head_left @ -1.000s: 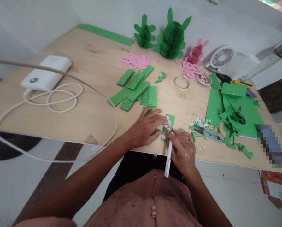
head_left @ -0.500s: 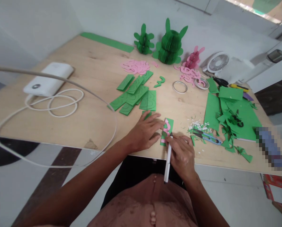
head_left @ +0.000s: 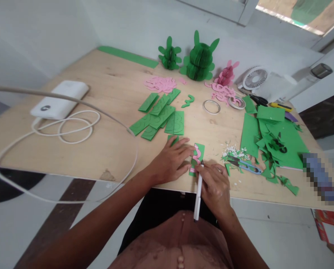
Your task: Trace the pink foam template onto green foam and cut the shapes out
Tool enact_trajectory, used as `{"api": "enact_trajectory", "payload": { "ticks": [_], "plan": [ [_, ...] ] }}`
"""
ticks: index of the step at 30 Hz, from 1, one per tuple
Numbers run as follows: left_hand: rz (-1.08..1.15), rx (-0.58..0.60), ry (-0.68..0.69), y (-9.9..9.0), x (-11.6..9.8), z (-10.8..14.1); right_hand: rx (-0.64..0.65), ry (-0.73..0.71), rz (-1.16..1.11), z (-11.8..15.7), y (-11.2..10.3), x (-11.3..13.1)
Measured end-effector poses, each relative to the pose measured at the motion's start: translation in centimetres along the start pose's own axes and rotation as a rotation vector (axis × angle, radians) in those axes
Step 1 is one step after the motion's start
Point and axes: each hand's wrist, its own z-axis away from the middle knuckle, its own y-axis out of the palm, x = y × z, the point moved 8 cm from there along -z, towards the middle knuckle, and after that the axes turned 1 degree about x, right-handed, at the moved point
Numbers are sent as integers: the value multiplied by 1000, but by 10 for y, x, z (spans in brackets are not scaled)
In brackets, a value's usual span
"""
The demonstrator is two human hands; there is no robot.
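Note:
My right hand is closed around a white pen, its dark tip down at a pink curvy paper cutout. That cutout lies on a small green paper strip near the table's front edge. My left hand lies flat with fingers stretched out, its fingertips touching the left side of the cutout and strip. Close by its fingers is another green paper piece, partly covered. Beyond sit several green strips with drawn outlines and a green curvy cutout.
Blue-handled snips lie by paper scraps at right, near green sheets. Pink cutouts, a tape roll and green paper figures stand farther back. A white power bank with a looping cable is left.
The camera view has tilted slightly, so the table appears a little lower. Both hands, the pen and the cutout keep nearly the same positions on the table.

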Motion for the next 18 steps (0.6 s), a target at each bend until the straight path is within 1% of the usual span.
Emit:
{"api": "enact_trajectory", "payload": {
  "ticks": [7, 18],
  "plan": [
    [-15, -3, 8, -2, -2, 0, -20, -9, 1, -1, -2, 1],
    [-35, 18, 17, 0, -5, 0, -12, -9, -16, -2, -2, 1]
  ]
}}
